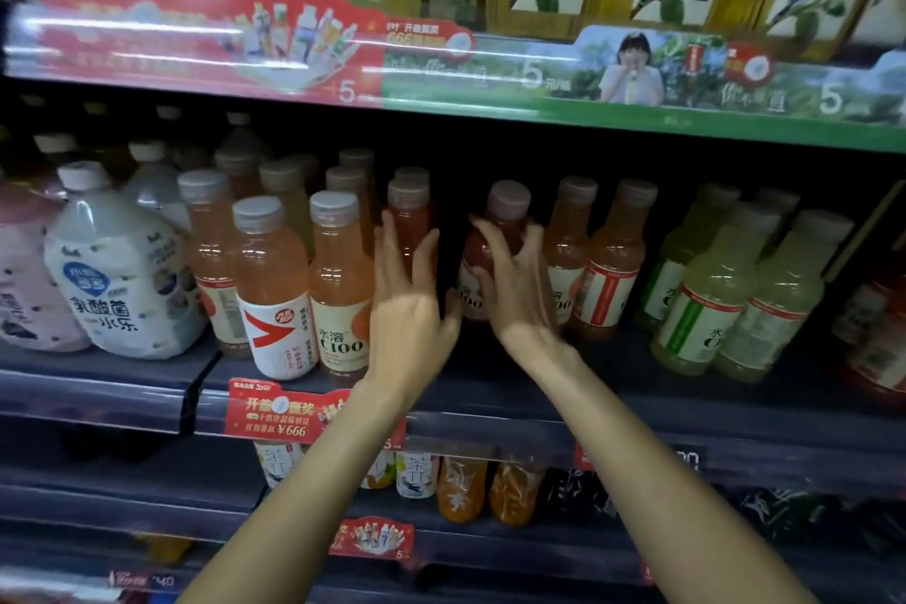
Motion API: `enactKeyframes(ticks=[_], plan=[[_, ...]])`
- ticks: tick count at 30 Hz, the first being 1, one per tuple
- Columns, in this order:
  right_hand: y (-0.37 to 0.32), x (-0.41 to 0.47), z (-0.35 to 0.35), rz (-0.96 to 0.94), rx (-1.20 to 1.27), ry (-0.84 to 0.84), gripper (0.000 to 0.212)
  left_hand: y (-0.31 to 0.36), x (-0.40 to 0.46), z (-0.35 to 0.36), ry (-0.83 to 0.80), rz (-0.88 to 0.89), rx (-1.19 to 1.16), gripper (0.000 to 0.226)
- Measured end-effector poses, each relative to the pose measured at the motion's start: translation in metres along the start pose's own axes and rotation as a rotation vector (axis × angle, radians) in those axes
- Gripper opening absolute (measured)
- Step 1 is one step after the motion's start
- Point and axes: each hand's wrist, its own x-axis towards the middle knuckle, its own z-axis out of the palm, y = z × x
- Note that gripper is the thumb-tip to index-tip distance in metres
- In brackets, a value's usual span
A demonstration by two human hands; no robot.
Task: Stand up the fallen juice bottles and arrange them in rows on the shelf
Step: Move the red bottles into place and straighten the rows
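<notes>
— What's on the dark shelf (637, 400), starting left of the red juice bottle (495, 255)?

— Far left, a white yogurt-drink jug (122, 280). Then upright orange juice bottles (338, 289), and the left hand (409, 309) just left of the red bottle, fingers straight and spread, gripping nothing.

— And the red bottle itself?

— Upright, mid-shelf, with the right hand (515, 284) curled around its body.

— To its right?

— More orange bottles (613, 260), then pale green juice bottles (706, 289). Above it runs a red-and-green promo strip (392, 64); below it hangs a red price tag (279, 412).
</notes>
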Motion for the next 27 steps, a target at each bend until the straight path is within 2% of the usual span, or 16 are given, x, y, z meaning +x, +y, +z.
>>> enactKeyframes(ticks=[4,7,9,11,15,19,22,25,27], plan=[[0.001,-0.022,-0.020,-0.088,0.184,0.057,0.053,0.001,0.005,0.010,0.141,-0.009,-0.036,0.070],[0.008,-0.026,-0.035,0.093,0.419,0.027,0.067,0.004,0.012,0.013,0.182,-0.028,-0.027,0.080],[0.014,-0.030,-0.038,0.139,0.515,0.033,0.079,0.005,0.013,0.016,0.159,-0.039,-0.026,0.087],[0.020,-0.036,-0.035,0.150,0.507,0.033,0.087,0.006,0.012,0.018,0.127,-0.083,-0.065,0.087],[0.027,-0.045,-0.020,0.219,0.493,-0.048,0.100,0.008,0.008,0.018,0.049,-0.187,-0.307,0.092],[0.029,-0.042,-0.020,0.287,0.526,-0.101,0.085,-0.001,0.005,0.018,-0.047,-0.285,-0.347,0.088],[0.030,-0.053,-0.030,0.312,0.562,-0.003,0.078,0.007,-0.003,0.016,-0.022,-0.257,-0.359,0.082],[0.034,-0.086,-0.060,0.347,0.614,0.207,0.075,0.036,-0.012,0.008,-0.002,-0.122,-0.384,0.081],[0.043,-0.112,-0.092,0.388,0.656,0.334,0.080,0.063,-0.016,0.010,-0.060,-0.045,-0.461,0.078]])
